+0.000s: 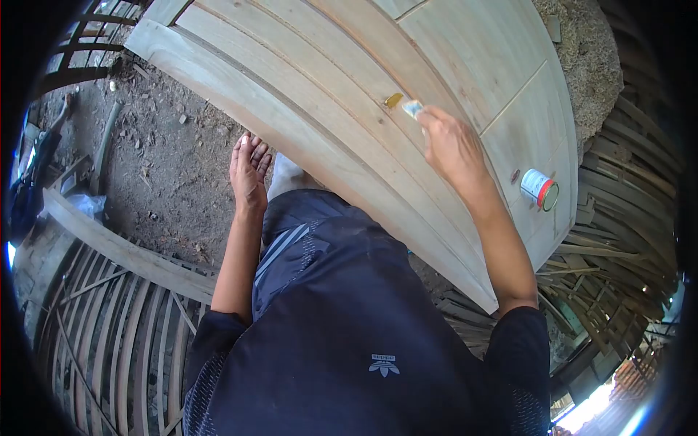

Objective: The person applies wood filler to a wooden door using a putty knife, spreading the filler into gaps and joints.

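Observation:
A large pale wooden door panel with long grooves lies across the view before me. My right hand is closed over it, pinching a small white-and-blue piece; its exact kind I cannot tell. Just left of that piece, a glossy yellow-brown patch marks the wood. Palm up, my left hand is open with loosely curled fingers, its tips right at the panel's near edge. A small can with a white label and red band is on the panel, right of my right forearm.
Stacked wooden strips crowd the right side, below a heap of shavings. Bare dirt ground lies left of the panel. Slatted wood and a long board lie at lower left, near a plastic bag.

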The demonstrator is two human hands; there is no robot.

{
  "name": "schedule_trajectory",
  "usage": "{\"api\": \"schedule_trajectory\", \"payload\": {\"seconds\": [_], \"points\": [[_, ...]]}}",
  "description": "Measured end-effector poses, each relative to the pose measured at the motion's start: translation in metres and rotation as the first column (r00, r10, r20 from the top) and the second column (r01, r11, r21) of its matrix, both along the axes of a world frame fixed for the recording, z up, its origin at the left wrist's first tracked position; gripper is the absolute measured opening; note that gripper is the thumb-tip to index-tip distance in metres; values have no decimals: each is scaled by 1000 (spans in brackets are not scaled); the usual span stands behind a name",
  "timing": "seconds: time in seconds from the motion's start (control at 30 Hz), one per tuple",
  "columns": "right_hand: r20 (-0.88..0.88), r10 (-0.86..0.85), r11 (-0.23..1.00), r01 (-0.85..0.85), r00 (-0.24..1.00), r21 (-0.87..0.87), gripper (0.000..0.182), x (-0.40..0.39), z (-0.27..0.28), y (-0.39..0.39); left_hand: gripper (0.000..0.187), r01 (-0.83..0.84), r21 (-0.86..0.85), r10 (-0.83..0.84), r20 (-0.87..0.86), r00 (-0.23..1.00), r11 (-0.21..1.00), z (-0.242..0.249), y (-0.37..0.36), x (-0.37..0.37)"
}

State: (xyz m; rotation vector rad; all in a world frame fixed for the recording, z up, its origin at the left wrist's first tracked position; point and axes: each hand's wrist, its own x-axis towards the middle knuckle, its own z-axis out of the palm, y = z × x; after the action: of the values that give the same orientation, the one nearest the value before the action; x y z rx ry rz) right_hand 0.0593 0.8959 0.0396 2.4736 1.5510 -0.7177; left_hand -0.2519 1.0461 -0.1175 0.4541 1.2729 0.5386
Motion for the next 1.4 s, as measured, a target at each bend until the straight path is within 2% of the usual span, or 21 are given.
{"api": "schedule_trajectory", "payload": {"seconds": [0.07,0.2,0.27,0.3,0.37,0.47,0.5,0.57,0.7,0.77,0.9,0.97,1.0,1.07,1.1,1.17,1.27,1.3,1.33,1.37,1.4], "points": [[44,13,988,-20,999,155,19,4,-16,12,47,-12,5,12,39,999,1000,-4,-2,3],[80,6,983,-20,997,182,20,-2,-34,13,48,-44,-36,46,49,998,998,0,1,4],[69,99,970,-81,993,-230,23,1,-13,13,50,-42,-30,43,45,998,999,0,2,2],[72,100,969,-80,992,-233,23,3,-9,15,50,-42,-33,44,49,998,999,-3,2,1],[17,48,999,-47,999,-26,24,8,-7,20,52,-50,-51,51,25,998,997,-7,3,-1],[-1,40,996,-40,999,82,25,3,-30,30,54,-47,-63,47,14,999,997,-4,2,1],[-4,39,996,-39,999,81,25,1,-32,28,54,-48,-72,49,12,999,996,-4,3,1],[57,132,988,-127,990,-82,22,-4,-32,17,53,-51,-64,53,25,998,997,-3,2,1],[20,193,963,-185,981,-198,19,8,-8,19,52,-56,-54,60,69,996,997,-7,2,1],[25,139,984,-141,990,109,17,8,-16,27,52,-55,-57,58,56,997,997,-7,0,1],[43,143,978,-148,989,147,14,-1,-36,20,52,-51,-68,53,23,998,996,-9,1,-2],[58,179,965,-164,982,-206,16,3,-17,14,52,-61,-58,62,20,998,996,-9,1,-4],[61,179,965,-163,982,-207,16,5,-13,8,52,-66,-47,67,21,998,997,-11,2,-5],[20,137,985,-139,990,101,17,11,-7,3,51,-80,-53,81,12,997,995,-13,3,-5],[20,140,985,-141,990,100,17,9,-10,3,51,-90,-62,90,-6,996,994,-15,2,-7],[14,101,921,-99,995,376,19,3,-22,-1,51,-85,-67,85,-6,996,994,-18,0,-9],[-8,74,915,-64,997,398,20,-6,-51,-16,50,-76,-66,76,-4,997,995,-15,1,-6],[-9,70,916,-60,998,398,20,-6,-44,-17,49,-69,-66,69,-2,998,995,-14,0,-6],[12,65,990,-67,998,126,20,-2,-31,-14,49,-74,-63,74,-2,997,995,-14,1,-5],[35,69,986,-63,997,-154,22,2,-19,-8,49,-74,-57,74,6,997,996,-14,2,-4],[35,65,986,-59,997,-154,22,3,-11,0,48,-63,-56,64,13,998,996,-13,2,-4]]}}
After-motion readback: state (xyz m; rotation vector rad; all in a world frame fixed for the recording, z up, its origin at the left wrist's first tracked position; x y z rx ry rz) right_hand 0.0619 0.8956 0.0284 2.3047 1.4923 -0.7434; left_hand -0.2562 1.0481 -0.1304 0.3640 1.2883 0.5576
